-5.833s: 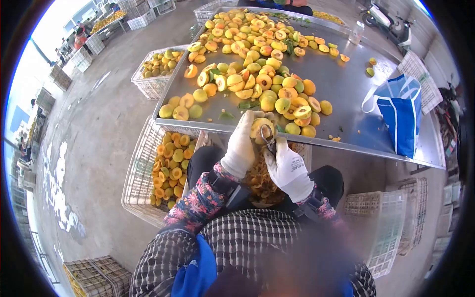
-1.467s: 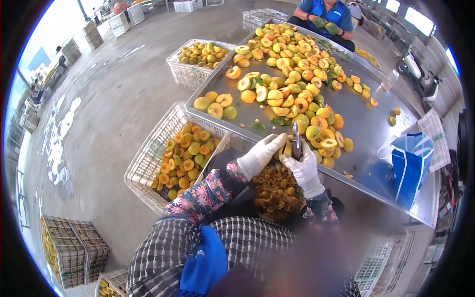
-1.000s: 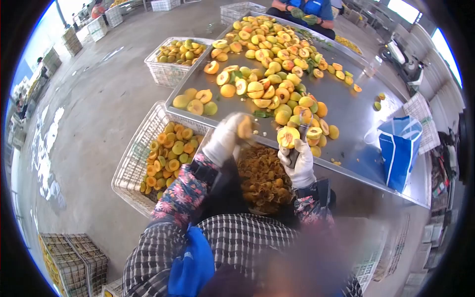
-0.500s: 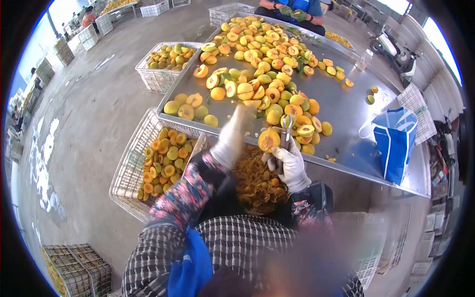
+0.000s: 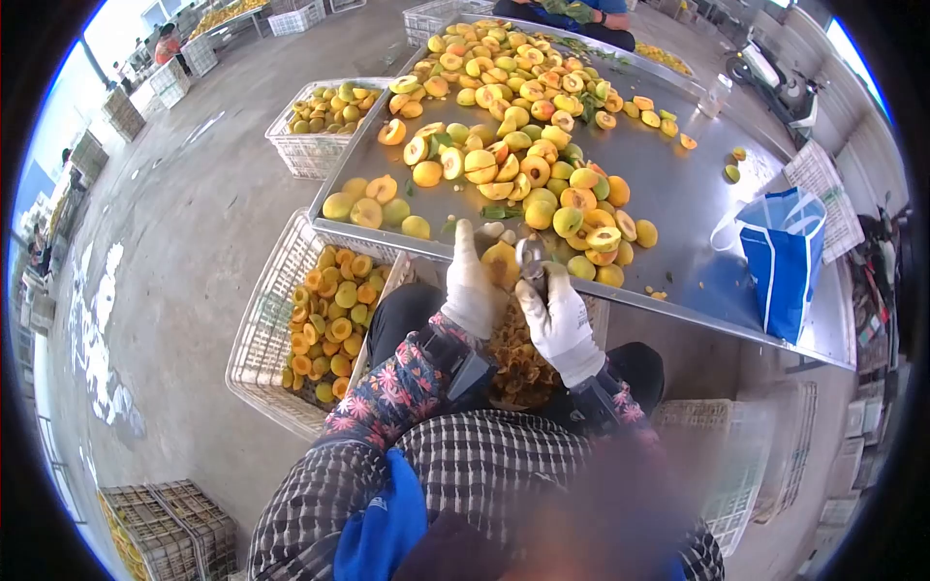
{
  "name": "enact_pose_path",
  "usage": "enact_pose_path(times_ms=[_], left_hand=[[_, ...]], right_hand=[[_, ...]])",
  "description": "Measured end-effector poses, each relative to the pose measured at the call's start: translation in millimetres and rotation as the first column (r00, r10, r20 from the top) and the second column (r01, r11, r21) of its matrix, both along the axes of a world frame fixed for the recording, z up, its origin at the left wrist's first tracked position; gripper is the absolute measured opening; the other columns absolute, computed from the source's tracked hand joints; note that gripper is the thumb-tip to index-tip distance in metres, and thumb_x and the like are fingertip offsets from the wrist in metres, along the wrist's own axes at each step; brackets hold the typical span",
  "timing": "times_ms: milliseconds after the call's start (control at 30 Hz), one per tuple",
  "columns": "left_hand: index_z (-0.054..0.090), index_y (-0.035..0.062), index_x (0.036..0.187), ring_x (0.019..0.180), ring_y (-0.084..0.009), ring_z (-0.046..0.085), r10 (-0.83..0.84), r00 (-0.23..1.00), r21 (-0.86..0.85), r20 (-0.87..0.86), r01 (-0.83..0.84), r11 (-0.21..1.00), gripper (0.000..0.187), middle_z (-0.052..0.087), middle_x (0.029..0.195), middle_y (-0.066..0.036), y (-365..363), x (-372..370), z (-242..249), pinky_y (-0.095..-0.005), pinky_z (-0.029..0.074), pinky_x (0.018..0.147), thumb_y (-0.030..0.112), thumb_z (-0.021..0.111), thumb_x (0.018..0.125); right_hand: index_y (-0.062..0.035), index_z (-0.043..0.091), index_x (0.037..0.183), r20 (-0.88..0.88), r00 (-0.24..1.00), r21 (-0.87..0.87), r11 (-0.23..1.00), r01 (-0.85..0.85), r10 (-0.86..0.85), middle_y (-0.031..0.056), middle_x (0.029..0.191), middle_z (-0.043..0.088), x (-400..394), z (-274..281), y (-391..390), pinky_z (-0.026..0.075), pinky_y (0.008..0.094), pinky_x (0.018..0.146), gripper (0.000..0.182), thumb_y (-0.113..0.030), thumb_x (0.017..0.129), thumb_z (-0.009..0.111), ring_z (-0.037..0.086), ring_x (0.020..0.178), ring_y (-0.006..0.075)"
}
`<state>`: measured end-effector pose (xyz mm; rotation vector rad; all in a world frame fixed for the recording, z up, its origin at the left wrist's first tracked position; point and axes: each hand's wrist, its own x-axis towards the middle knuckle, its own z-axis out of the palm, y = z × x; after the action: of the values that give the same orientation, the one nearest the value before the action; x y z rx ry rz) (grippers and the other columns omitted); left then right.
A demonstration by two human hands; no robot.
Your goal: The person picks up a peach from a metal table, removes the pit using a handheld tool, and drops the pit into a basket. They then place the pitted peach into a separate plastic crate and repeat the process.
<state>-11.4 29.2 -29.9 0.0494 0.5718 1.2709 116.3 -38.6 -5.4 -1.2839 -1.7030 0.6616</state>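
Observation:
Both my hands wear white gloves and meet at the near edge of the metal table (image 5: 668,242). My left hand (image 5: 472,290) is closed around a yellow peach half (image 5: 500,264), thumb pointing up. Close beside it, my right hand (image 5: 560,329) grips a metal pitting spoon (image 5: 530,254) with a rounded head, next to the peach half. The glove covers the handle. Below my hands is a container of brownish peach scraps (image 5: 518,363), partly hidden by the hands. A heap of halved peaches (image 5: 523,126) lies on the table beyond them.
A white plastic crate (image 5: 254,334) of peach halves stands at my left, with another filled crate (image 5: 305,153) farther back. A blue bag (image 5: 783,261) and a plastic bottle (image 5: 715,95) are on the table's right side. Another person (image 5: 581,24) sits across the table.
My left hand has come back from the table edge and now holds a peach half beside the tool. The right hand has shifted slightly down, still gripping the pitting spoon.

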Motion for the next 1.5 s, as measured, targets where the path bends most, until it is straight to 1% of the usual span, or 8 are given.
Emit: enact_pose_path(times_ms=[367, 633, 867, 1067, 1167, 1267, 1400, 1500], left_hand=[[0.056, 0.004, 0.088, 0.073, -0.024, 0.063, 0.138, 0.961, 0.05, -0.239, -0.129, 0.99, 0.05, 0.061, 0.083, -0.01, -14, 1, 40, -0.039, 0.057, 0.071, 0.051, 0.044, 0.1], [0.058, 0.007, 0.086, 0.068, -0.0237, 0.064, -0.032, 0.933, 0.098, -0.357, 0.072, 0.993, 0.046, 0.063, 0.074, -0.01, -16, -10, 20, -0.0359, 0.053, 0.055, 0.05, 0.049, 0.098], [0.061, 0.0021, 0.08, 0.066, -0.0218, 0.062, -0.069, 0.824, 0.183, -0.562, 0.205, 0.962, 0.058, 0.064, 0.076, -0.012, -24, -2, 40, -0.0309, 0.052, 0.065, 0.05, 0.038, 0.102], [0.059, 0.0009, 0.078, 0.067, -0.0208, 0.061, -0.033, 0.842, 0.295, -0.538, 0.225, 0.928, 0.061, 0.062, 0.074, -0.011, -13, 2, 44, -0.0311, 0.05, 0.064, 0.051, 0.036, 0.103], [0.06, 0.0003, 0.082, 0.072, -0.0218, 0.062, -0.069, 0.87, 0.406, -0.489, 0.296, 0.865, 0.059, 0.063, 0.078, -0.012, -10, -2, 32, -0.0315, 0.051, 0.068, 0.051, 0.037, 0.103], [0.059, -0.0003, 0.086, 0.075, -0.0235, 0.063, -0.093, 0.892, 0.306, -0.442, 0.248, 0.919, 0.058, 0.063, 0.081, -0.013, -21, 6, 38, -0.033, 0.052, 0.071, 0.051, 0.038, 0.102], [0.061, -0.0002, 0.091, 0.074, -0.0281, 0.064, -0.055, 0.929, 0.209, -0.366, 0.14, 0.968, 0.066, 0.065, 0.085, -0.015, -16, 5, 27, -0.0385, 0.054, 0.075, 0.062, 0.04, 0.097], [0.061, -0.0001, 0.09, 0.073, -0.0292, 0.063, -0.027, 0.95, 0.226, -0.312, 0.102, 0.969, 0.064, 0.064, 0.084, -0.015, -12, 0, 17, -0.0396, 0.054, 0.072, 0.06, 0.041, 0.097]], right_hand=[[-0.0018, 0.049, 0.114, 0.358, 0.933, 0.021, 0.999, -0.045, 0.034, 0.0268, 0.084, 0.064, -5, -2, -3, 0.049, 0.0525, 0.067, 0.032, -0.025, 0.093, 0.058, 0.062, 0.079, 0.0459], [0.0001, 0.047, 0.12, 0.462, 0.868, -0.151, 0.98, -0.127, 0.183, 0.0271, 0.086, 0.064, 10, -9, -1, 0.049, 0.0515, 0.065, 0.036, -0.021, 0.093, 0.056, 0.062, 0.08, 0.0457], [0.0008, 0.046, 0.123, 0.028, 0.966, -0.216, 0.945, -0.246, 0.258, 0.0302, 0.1, 0.063, 2, -15, -17, 0.05, 0.05, 0.078, 0.038, -0.028, 0.098, 0.05, 0.059, 0.098, 0.0476], [0.001, 0.048, 0.121, 0.096, 0.97, -0.254, 0.948, -0.193, 0.223, 0.0282, 0.104, 0.063, 9, 4, -10, 0.049, 0.047, 0.079, 0.035, -0.027, 0.099, 0.051, 0.06, 0.1, 0.0456], [0.0002, 0.052, 0.116, -0.22, 0.945, -0.195, 0.938, -0.287, 0.244, 0.0277, 0.1, 0.064, 9, -12, -9, 0.05, 0.0473, 0.074, 0.032, -0.026, 0.098, 0.053, 0.061, 0.094, 0.0454], [-0.0008, 0.054, 0.114, -0.384, 0.912, -0.49, 0.806, -0.332, 0.142, 0.0277, 0.094, 0.063, 10, 4, -13, 0.05, 0.0483, 0.07, 0.031, -0.026, 0.097, 0.055, 0.06, 0.089, 0.0464], [-0.0019, 0.053, 0.115, 0.146, 0.987, 0.088, 0.993, -0.08, 0.067, 0.0265, 0.092, 0.063, 5, 0, -13, 0.049, 0.0497, 0.069, 0.032, -0.027, 0.097, 0.056, 0.06, 0.088, 0.0469], [0.0011, 0.05, 0.12, 0.136, 0.987, 0.012, 0.996, -0.09, 0.088, 0.0239, 0.088, 0.062, 7, 0, -14, 0.047, 0.0448, 0.069, 0.033, -0.022, 0.097, 0.056, 0.06, 0.081, 0.0441]])
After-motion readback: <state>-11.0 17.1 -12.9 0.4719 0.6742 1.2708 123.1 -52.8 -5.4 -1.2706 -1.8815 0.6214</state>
